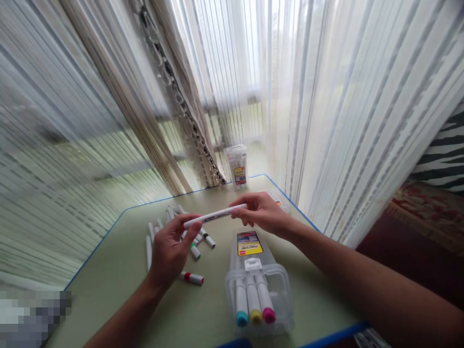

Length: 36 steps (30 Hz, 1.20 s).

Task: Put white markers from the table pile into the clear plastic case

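Above the table, a white marker (215,215) is held level between both hands. My left hand (172,246) is closed on one end of it, thumb and fingers pinching. The other end is pinched by my right hand (263,211). Just below lies a clear plastic marker case (286,290), with three markers inside, tipped teal, yellow and pink toward me. Loose white markers (207,238) lie behind and beside my left hand, several partly hidden by it. One marker with a red band (192,278) lies nearer to me.
A second clear marker case (237,169) stands upright at the table's far edge. The pale green table (119,270) has a blue rim. String curtains (224,58) hang around its far side. A zebra-striped cloth (442,150) is at the right.
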Tool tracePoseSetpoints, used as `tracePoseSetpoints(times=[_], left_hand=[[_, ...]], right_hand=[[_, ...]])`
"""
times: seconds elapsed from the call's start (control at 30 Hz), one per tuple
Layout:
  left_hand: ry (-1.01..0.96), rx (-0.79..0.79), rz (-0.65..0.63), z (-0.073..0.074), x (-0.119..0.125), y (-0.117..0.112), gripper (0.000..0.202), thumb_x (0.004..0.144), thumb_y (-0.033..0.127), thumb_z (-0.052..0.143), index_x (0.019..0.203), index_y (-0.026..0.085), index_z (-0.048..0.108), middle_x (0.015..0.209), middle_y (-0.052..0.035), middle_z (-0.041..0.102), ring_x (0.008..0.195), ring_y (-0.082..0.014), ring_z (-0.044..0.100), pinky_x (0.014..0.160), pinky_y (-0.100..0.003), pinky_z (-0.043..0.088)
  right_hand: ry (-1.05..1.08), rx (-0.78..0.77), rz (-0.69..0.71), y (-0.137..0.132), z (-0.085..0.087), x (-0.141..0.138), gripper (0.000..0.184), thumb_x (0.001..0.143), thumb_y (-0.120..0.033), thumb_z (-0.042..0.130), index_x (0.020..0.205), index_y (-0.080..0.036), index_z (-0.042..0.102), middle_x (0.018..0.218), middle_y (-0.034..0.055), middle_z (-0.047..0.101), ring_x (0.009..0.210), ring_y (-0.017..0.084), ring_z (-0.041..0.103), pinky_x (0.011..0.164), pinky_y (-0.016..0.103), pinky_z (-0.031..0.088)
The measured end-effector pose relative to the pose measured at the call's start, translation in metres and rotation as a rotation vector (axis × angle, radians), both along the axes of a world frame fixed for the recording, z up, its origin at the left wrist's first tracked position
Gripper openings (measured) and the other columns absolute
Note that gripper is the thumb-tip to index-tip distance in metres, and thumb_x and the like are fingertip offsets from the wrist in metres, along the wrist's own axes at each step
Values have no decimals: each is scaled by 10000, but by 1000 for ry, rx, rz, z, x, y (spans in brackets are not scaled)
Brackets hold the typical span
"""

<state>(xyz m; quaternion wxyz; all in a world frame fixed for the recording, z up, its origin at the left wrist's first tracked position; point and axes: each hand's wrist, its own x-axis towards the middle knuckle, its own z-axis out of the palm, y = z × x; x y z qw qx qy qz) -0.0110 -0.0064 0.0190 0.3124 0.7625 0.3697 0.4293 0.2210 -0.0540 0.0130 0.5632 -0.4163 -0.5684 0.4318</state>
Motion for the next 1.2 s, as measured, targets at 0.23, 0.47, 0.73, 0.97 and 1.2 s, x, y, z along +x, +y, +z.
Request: tracePoseSetpoints(times=[0.23,0.47,0.73,0.97,1.2], left_hand=[[-194,-203,-108,0,-1,-2,252,847,338,629,975,122,661,750,-24,671,669,-117,602,637,-224,483],[-297,-309,-215,-7,-3,4,237,862,310,614,1002,123,658,780,-38,662,667,-114,586,644,-241,475],[-303,-323,-214,-5,-2,-1,249,844,323,640,996,127,661,740,-36,666,654,-120,588,662,-254,477],[-275,-255,-217,2,-3,-8,265,843,333,635,988,114,669,740,-45,676,645,-130,593,629,-257,473],[-231,-123,-275,26,-3,-24,253,844,318,623,994,122,682,781,-59,698,615,-124,582,596,-259,483]], right_hand=[[107,-64,46,-4,3,-4,227,779,-320,717,888,-121,711,725,59,701,483,61,523,431,187,393],[89,-78,48,-4,1,-5,239,752,-323,745,883,-124,719,706,55,702,477,64,524,443,198,395],[67,-52,28,-5,2,-4,269,757,-334,743,919,-121,722,724,61,701,497,77,545,452,206,416],[-16,61,-35,-17,14,-6,301,733,-327,765,945,-122,708,707,45,688,536,94,569,485,223,482],[-365,306,-191,-58,45,-6,236,806,-301,702,987,-148,712,793,68,715,641,145,626,563,269,526]])
